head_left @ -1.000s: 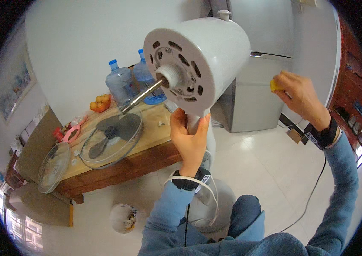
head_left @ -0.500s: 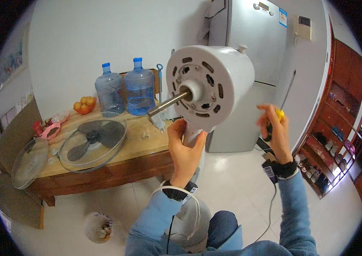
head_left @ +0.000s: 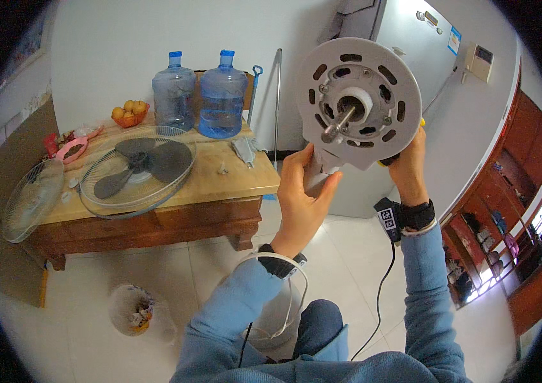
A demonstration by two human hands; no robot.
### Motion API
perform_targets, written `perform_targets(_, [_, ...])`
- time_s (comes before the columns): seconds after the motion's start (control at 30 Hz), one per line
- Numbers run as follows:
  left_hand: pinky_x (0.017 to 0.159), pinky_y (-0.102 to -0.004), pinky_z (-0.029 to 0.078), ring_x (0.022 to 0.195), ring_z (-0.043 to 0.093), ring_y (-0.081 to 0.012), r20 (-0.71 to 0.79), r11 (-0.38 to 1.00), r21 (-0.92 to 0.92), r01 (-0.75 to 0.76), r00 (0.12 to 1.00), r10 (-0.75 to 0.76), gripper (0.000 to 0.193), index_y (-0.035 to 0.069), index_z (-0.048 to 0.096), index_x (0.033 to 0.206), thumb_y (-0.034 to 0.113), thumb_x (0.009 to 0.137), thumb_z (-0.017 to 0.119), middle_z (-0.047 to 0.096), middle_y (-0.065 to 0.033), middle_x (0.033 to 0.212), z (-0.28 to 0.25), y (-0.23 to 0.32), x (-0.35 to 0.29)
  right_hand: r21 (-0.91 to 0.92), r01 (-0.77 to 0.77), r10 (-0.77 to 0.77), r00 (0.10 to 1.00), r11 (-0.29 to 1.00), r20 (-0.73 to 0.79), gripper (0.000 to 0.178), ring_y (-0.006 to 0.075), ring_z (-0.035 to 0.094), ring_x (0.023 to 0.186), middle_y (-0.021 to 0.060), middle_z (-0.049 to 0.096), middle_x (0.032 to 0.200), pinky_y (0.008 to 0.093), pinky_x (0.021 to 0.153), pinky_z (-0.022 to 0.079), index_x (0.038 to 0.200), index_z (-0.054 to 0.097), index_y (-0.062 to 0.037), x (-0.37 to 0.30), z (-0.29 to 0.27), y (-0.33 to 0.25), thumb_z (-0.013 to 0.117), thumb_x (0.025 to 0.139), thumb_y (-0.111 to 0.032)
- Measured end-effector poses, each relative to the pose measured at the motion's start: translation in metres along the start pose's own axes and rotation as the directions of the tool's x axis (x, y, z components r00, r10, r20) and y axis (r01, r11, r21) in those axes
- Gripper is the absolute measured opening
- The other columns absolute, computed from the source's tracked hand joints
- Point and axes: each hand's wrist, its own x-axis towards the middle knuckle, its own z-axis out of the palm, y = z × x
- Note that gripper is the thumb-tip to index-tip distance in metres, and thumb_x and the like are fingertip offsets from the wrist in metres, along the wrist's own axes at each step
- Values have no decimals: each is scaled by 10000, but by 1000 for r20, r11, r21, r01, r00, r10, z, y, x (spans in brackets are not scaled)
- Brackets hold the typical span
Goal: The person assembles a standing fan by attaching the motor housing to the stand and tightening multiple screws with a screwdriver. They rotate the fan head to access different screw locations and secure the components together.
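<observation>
On table [head_left: 239, 185], bottles [head_left: 221, 96]; motor housing [head_left: 363, 94] partly blocks fridge [head_left: 427, 48].

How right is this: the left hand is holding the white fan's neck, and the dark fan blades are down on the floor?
The blades' place is wrong: in the head view, the dark fan blades are up on the table, inside a round grille, not on the floor. The left hand is indeed holding the white fan's neck.
</observation>
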Motion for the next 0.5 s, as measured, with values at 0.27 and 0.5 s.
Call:
perform_targets(0.27, [861, -352, 458, 986, 566, -258, -10, 999, 35, 9, 1000, -9, 554, -27, 480, 1209, 75, 738, 753, 547, -159, 1061, 6, 5, -1, -437, 169, -202, 979, 884, -30, 785, 120, 569, 452, 236, 586, 1151, 194, 344, 382, 1388, 300, 47, -61, -5, -36, 578, 881, -483])
perform_targets(0.5, [840, -388, 470, 995, 563, -355, 60, 993, 102, -57, 997, 51, 584, -25, 483, 1265, 39, 734, 717, 541, -215, 1133, 0, 5, 3, -327, 213, -251, 965, 921, -76, 803, 71, 505, 496, 105, 610, 910, 193, 367, 391, 1416, 285, -12, -71, 39, -24, 705, 818, -346])
